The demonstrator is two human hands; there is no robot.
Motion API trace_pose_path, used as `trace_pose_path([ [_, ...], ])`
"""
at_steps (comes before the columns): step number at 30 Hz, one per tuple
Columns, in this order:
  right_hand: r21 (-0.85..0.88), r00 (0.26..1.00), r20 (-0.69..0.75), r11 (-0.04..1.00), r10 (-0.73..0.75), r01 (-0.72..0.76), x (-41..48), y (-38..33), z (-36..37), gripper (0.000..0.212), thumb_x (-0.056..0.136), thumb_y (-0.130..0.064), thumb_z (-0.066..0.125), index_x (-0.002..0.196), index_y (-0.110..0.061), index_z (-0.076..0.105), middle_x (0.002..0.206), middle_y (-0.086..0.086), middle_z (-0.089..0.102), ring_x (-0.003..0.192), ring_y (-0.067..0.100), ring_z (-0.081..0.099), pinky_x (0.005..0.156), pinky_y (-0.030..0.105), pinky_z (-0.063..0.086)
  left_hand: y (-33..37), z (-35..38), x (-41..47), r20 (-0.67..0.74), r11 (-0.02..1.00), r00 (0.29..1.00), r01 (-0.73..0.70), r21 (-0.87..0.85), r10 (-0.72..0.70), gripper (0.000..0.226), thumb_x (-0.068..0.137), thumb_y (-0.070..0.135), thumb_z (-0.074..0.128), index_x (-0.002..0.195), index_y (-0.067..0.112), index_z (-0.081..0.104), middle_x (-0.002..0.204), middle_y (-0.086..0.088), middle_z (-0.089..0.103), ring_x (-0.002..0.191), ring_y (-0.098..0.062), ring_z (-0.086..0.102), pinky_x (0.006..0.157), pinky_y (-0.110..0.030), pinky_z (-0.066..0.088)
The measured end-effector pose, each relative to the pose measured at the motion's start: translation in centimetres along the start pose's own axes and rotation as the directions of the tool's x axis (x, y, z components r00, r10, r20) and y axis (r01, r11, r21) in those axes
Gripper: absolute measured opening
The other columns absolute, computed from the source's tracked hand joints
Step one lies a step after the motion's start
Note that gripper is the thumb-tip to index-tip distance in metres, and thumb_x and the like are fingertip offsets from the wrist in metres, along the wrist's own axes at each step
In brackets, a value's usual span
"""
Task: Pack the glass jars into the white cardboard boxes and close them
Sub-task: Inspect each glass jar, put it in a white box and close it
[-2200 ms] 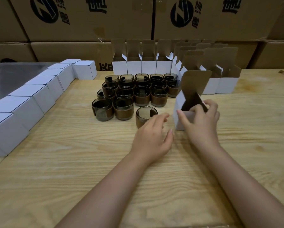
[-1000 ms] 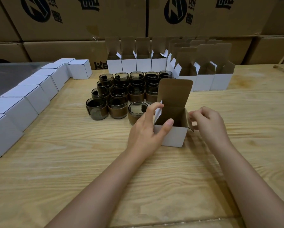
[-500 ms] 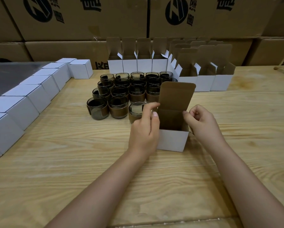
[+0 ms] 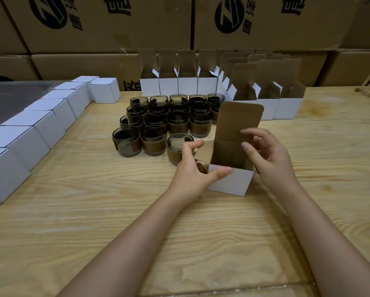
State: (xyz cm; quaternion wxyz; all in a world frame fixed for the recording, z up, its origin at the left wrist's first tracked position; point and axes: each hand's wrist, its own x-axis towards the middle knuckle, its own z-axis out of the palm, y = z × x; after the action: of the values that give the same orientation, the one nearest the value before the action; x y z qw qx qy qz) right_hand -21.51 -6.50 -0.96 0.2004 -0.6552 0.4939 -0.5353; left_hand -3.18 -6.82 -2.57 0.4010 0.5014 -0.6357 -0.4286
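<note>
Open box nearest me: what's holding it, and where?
The left hand grips the open box at its left front corner, thumb on the front rim. The right hand is at its right side; a grip cannot be told.

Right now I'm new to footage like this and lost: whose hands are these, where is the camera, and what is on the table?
There is no machine: a person works with bare hands, and the picture comes from a camera worn on their head, looking down. On the light wooden table stand a cluster of dark glass jars with brown bands, a row of closed white cardboard boxes at left, and open white boxes at the back, before big brown cartons. The left hand holds an open, empty small white cardboard box by its left edge; the right hand is at its right side, grip unclear.
</note>
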Motion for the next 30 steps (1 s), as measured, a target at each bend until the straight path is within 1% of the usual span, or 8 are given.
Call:
trace_pose_path([
  [7, 0.087, 0.996, 0.052, 0.993, 0.073, -0.077, 0.5, 0.2, 0.0, 0.045, 0.089, -0.03, 0.064, 0.119, -0.059, 0.047, 0.1, -0.016, 0.066, 0.094, 0.006, 0.062, 0.08, 0.018, 0.052, -0.2, 0.1, 0.4, 0.02, 1.0, 1.0, -0.019, 0.008, 0.018, 0.084, 0.049, 0.07, 0.073, 0.115, 0.054, 0.023, 0.133, -0.026, 0.05, 0.117, -0.044, 0.054, 0.086, -0.042, 0.055],
  [10, 0.148, 0.976, 0.113, 0.968, 0.187, -0.203, 0.7, 0.8, 0.3, 0.04, 0.09, -0.04, 0.058, 0.127, -0.045, 0.044, 0.105, -0.014, 0.065, 0.098, -0.006, 0.06, 0.081, 0.018, 0.046, -0.5, 0.1, 0.5, 0.035, 0.998, 0.998, -0.05, -0.042, 0.051, 0.084, 0.048, 0.065, 0.076, 0.113, 0.053, 0.024, 0.128, -0.028, 0.05, 0.078, -0.015, 0.068, 0.052, -0.017, 0.049],
  [13, 0.1, 0.958, 0.099, 0.955, 0.268, -0.277, 0.8, 1.5, 0.5, 0.032, 0.094, -0.041, 0.051, 0.125, -0.032, 0.052, 0.106, -0.016, 0.061, 0.104, -0.008, 0.053, 0.082, 0.02, 0.038, -0.7, 0.0, 0.5, 0.047, 0.998, 0.997, -0.06, -0.032, 0.061, 0.083, 0.047, 0.065, 0.077, 0.11, 0.055, 0.024, 0.125, -0.025, 0.051, 0.051, -0.004, 0.06, 0.048, -0.015, 0.047],
  [15, 0.04, 0.957, 0.069, 0.958, 0.281, -0.284, 0.8, 1.7, 0.5, 0.029, 0.097, -0.043, 0.046, 0.119, -0.028, 0.056, 0.111, -0.013, 0.057, 0.107, -0.007, 0.048, 0.08, 0.016, 0.035, -0.8, 0.0, 0.5, 0.046, 0.996, 0.996, -0.077, -0.034, 0.079, 0.083, 0.051, 0.061, 0.082, 0.109, 0.057, 0.023, 0.128, -0.013, 0.049, 0.062, -0.007, 0.064, 0.054, -0.019, 0.051],
  [19, 0.026, 0.958, 0.011, 0.958, 0.287, -0.287, 0.7, 1.7, 0.7, 0.034, 0.101, -0.045, 0.034, 0.113, -0.025, 0.057, 0.122, -0.005, 0.039, 0.101, -0.02, 0.037, 0.079, -0.004, 0.027, -1.3, 0.1, 0.6, 0.056, 0.992, 0.991, -0.119, -0.027, 0.121, 0.087, 0.065, 0.035, 0.088, 0.123, 0.044, 0.023, 0.133, 0.026, 0.032, 0.119, -0.029, 0.055, 0.091, -0.05, 0.052],
  [24, 0.093, 0.968, 0.086, 0.966, 0.236, -0.243, 0.6, 1.7, 0.8, 0.036, 0.105, -0.034, 0.025, 0.116, -0.026, 0.058, 0.126, -0.015, 0.054, 0.12, -0.001, 0.046, 0.097, 0.013, 0.034, -1.4, 0.0, 0.7, 0.121, 0.971, 0.97, -0.195, -0.137, 0.212, 0.097, 0.063, 0.026, 0.086, 0.126, 0.055, 0.018, 0.133, 0.02, 0.041, 0.114, -0.002, 0.056, 0.086, -0.023, 0.052],
  [26, 0.08, 0.964, 0.134, 0.968, 0.228, -0.24, 0.7, 1.6, 0.6, 0.034, 0.104, -0.034, 0.028, 0.119, -0.03, 0.058, 0.127, -0.021, 0.053, 0.121, -0.005, 0.044, 0.098, 0.014, 0.033, -1.4, 0.1, 0.8, 0.123, 0.962, 0.961, -0.231, -0.145, 0.25, 0.108, 0.064, 0.022, 0.086, 0.134, 0.057, 0.012, 0.133, 0.027, 0.041, 0.122, -0.002, 0.051, 0.1, -0.027, 0.047],
  [30, -0.106, 0.936, 0.25, 0.968, 0.246, -0.227, 1.4, 0.5, -0.6, 0.031, 0.103, -0.035, 0.034, 0.126, -0.037, 0.055, 0.127, -0.033, 0.047, 0.117, -0.012, 0.04, 0.091, 0.008, 0.028, -1.7, -0.1, 0.9, 0.143, 0.962, 0.958, -0.227, -0.149, 0.248, 0.108, 0.062, 0.025, 0.088, 0.135, 0.058, 0.015, 0.118, 0.042, 0.048, 0.117, 0.0, 0.055, 0.101, -0.035, 0.049],
])
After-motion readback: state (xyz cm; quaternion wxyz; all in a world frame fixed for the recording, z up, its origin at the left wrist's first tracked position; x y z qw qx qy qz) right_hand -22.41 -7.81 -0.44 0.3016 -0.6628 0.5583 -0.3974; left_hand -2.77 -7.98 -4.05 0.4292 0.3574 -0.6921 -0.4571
